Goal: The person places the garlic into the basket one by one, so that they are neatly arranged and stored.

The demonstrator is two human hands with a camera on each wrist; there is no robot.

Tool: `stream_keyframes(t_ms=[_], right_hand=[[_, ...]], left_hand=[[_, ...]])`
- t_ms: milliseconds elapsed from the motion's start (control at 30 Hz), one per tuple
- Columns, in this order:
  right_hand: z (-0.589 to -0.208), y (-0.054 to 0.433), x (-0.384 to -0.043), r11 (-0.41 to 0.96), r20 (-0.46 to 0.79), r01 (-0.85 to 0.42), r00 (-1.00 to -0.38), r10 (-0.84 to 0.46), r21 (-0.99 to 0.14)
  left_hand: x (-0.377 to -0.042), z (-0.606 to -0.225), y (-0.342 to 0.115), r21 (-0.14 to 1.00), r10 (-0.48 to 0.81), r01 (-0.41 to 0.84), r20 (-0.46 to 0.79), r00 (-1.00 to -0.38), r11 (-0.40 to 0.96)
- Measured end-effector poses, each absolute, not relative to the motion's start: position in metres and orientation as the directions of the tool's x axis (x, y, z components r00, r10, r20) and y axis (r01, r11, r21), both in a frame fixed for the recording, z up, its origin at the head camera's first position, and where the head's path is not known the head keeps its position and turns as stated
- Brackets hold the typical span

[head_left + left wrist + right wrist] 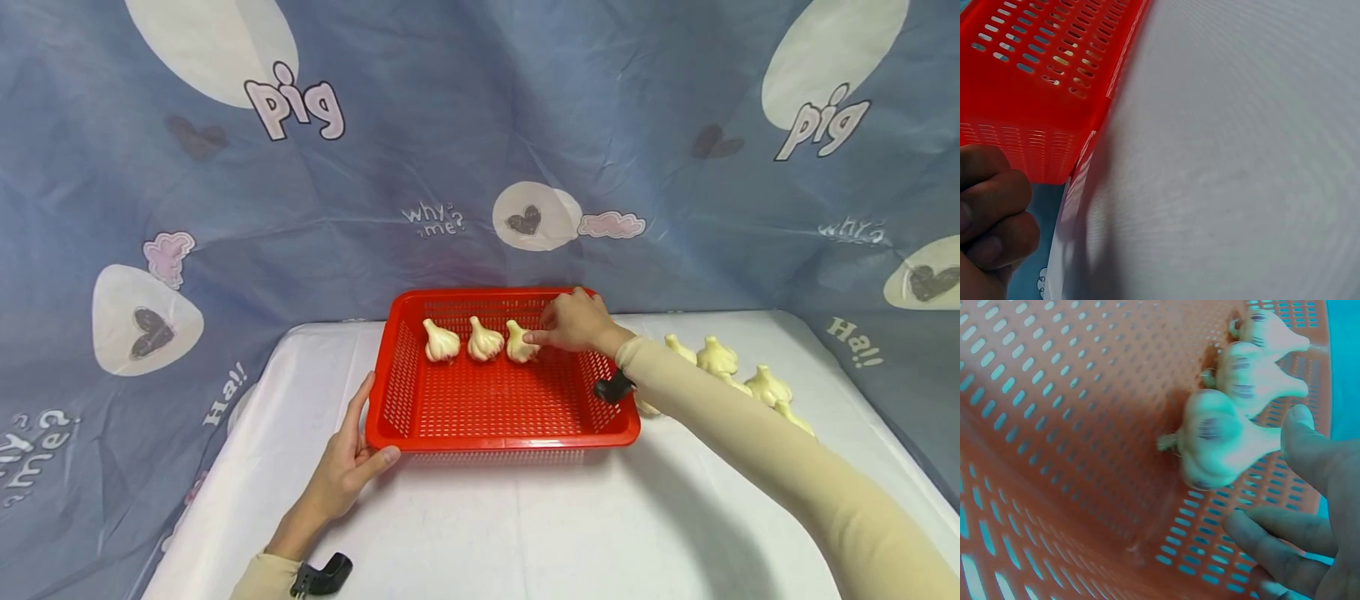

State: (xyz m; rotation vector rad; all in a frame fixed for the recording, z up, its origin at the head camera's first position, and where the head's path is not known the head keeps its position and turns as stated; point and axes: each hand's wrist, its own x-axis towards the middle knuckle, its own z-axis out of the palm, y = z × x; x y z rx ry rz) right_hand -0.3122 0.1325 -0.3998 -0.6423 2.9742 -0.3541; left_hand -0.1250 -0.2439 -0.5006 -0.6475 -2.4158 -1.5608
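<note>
Three garlic bulbs stand in a row along the back of a red plastic basket [495, 444]: a left bulb [441, 342], a middle bulb [484, 341] and a right bulb [517, 343]. My right hand [579, 321] is inside the basket beside the right bulb. In the right wrist view its thumb [1302, 440] is at that bulb's stem [1263, 440], and the other fingers [1275, 550] are spread away from it. My left hand [341, 471] grips the basket's front left corner, thumb over the rim. Its curled fingers [997, 200] show below the basket wall [1035, 100].
More garlic bulbs [767, 387] lie in a group on the white tablecloth [480, 525] right of the basket, partly hidden behind my right sleeve [750, 433]. A blue printed curtain [465, 150] hangs behind the table.
</note>
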Motion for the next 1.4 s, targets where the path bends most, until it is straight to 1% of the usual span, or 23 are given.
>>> stream_keyframes(t_ms=[200, 400, 600, 867, 1067, 1200, 1400], right_hand=[[-0.382, 0.139, -0.307, 0.868, 0.001, -0.412, -0.903, -0.429, -0.278], [-0.357, 0.158, -0.302, 0.852, 0.035, -0.429, -0.897, -0.440, -0.302], [-0.335, 0.198, -0.295, 0.868, 0.057, -0.399, -0.914, -0.401, -0.294], [-0.319, 0.267, -0.278, 0.916, 0.064, -0.336, -0.942, -0.330, -0.221], [-0.324, 0.321, -0.259, 0.943, 0.025, -0.286, -0.958, -0.286, -0.171], [-0.336, 0.354, -0.246, 0.950, 0.004, -0.280, -0.959, -0.282, -0.140], [-0.359, 0.397, -0.224, 0.965, -0.042, -0.231, -0.970, -0.238, -0.126]], left_hand=[[-0.124, -0.500, -0.244, 0.815, 0.257, 0.456, 0.384, -0.887, 0.358], [-0.125, -0.501, -0.244, 0.815, 0.249, 0.452, 0.382, -0.890, 0.362], [-0.126, -0.500, -0.242, 0.820, 0.245, 0.443, 0.375, -0.894, 0.362], [-0.125, -0.497, -0.242, 0.815, 0.254, 0.446, 0.373, -0.893, 0.370], [-0.126, -0.498, -0.243, 0.810, 0.262, 0.449, 0.371, -0.891, 0.378], [-0.125, -0.499, -0.244, 0.808, 0.260, 0.440, 0.362, -0.895, 0.392], [-0.125, -0.499, -0.244, 0.806, 0.262, 0.435, 0.354, -0.898, 0.401]])
